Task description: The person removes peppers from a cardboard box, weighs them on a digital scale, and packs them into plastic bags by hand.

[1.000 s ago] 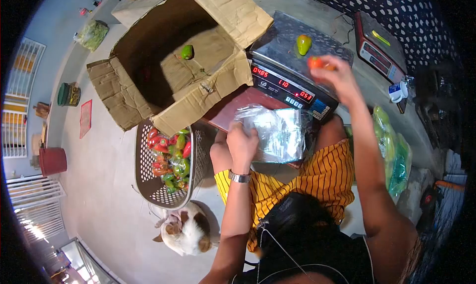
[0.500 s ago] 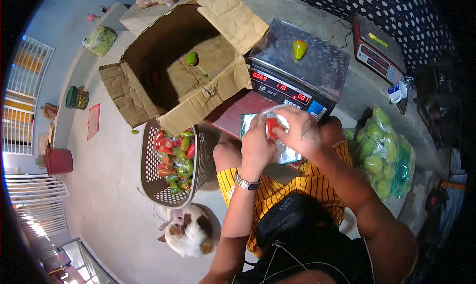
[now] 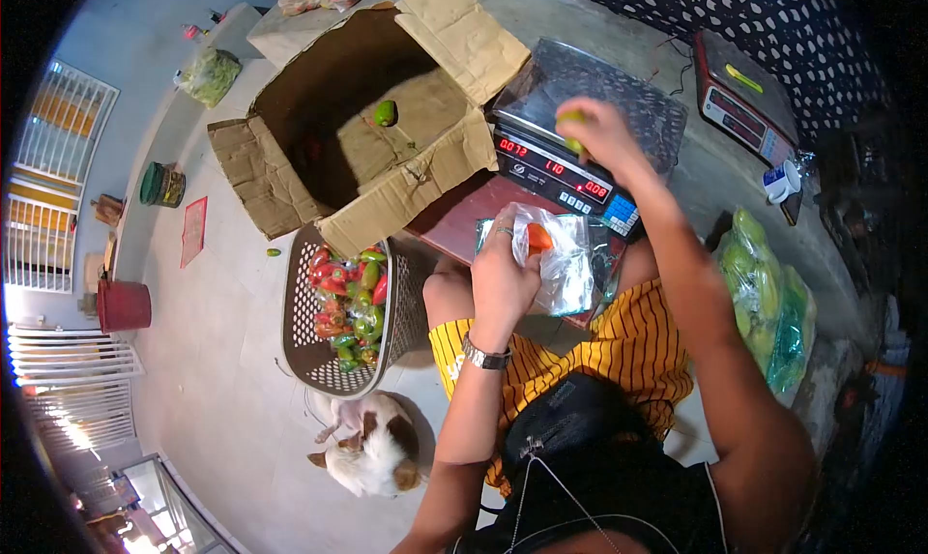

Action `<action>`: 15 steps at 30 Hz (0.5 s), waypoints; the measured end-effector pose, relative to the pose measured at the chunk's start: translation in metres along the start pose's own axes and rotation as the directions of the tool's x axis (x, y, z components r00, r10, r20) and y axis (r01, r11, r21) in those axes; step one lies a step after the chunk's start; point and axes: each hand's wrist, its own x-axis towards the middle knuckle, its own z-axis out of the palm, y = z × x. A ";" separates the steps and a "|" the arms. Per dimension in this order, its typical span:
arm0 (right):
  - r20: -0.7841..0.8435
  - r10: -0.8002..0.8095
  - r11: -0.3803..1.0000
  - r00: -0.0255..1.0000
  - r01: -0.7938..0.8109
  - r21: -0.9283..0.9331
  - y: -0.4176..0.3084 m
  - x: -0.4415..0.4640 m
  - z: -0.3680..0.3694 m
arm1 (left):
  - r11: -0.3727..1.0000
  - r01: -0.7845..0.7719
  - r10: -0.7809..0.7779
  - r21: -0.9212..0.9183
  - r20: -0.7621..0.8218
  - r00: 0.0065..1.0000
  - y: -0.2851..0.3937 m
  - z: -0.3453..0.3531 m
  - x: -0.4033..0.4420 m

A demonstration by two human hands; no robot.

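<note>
My left hand [image 3: 509,276] grips the edge of a clear plastic bag [image 3: 529,216], with a red-orange pepper [image 3: 538,238] inside its mouth. Beneath lies a stack of clear plastic bags [image 3: 570,288] on a dark red board [image 3: 454,220]. Over the front part of the scale [image 3: 619,100] my right hand [image 3: 599,138] holds a yellow-green pepper [image 3: 573,129], somewhat blurred. Red digits glow on the scale's display [image 3: 551,166]. A single green pepper [image 3: 386,113] rests inside the open cardboard box [image 3: 372,206].
A basket [image 3: 398,312] of bagged peppers stands below the box, near a curled-up white and brown cat [image 3: 372,457]. At the right are bags of green vegetables [image 3: 754,283], a mug [image 3: 781,181] and a second scale [image 3: 744,95]. One small green pepper [image 3: 274,252] lies on the floor.
The red-orange pepper went from my right hand into the bag at my left hand. My right hand then moved back up to the scale and took hold of the yellow-green pepper.
</note>
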 end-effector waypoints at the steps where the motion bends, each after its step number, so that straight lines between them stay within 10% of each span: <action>1: 0.259 0.114 0.863 0.959 -0.225 0.452 -0.020 -0.034 0.001 | 0.999 0.026 -0.025 -0.019 0.028 0.999 0.002 -0.002 0.000; 3: 0.523 0.037 0.876 0.852 -0.280 0.393 -0.050 -0.095 0.004 | 0.998 0.058 -0.055 -0.035 0.084 0.995 0.007 -0.005 0.001; 8: 0.320 -0.021 0.988 0.947 0.069 -0.137 -0.029 -0.136 0.038 | 0.999 -0.030 0.024 0.041 0.138 0.990 0.021 -0.010 -0.002; 12: 0.474 0.021 0.563 0.880 0.382 -0.733 -0.075 -0.139 0.010 | 0.983 -0.086 0.074 0.163 0.082 0.994 0.026 -0.033 0.001; 13: 0.404 -0.157 0.530 0.901 0.422 -0.735 -0.064 -0.142 0.001 | 0.941 -0.263 0.276 0.212 -0.030 0.961 0.027 -0.043 0.006; 15: 0.404 -0.297 0.599 0.865 0.498 -0.627 -0.062 -0.134 -0.018 | 0.902 -0.118 0.092 0.416 0.083 0.992 0.040 -0.069 0.006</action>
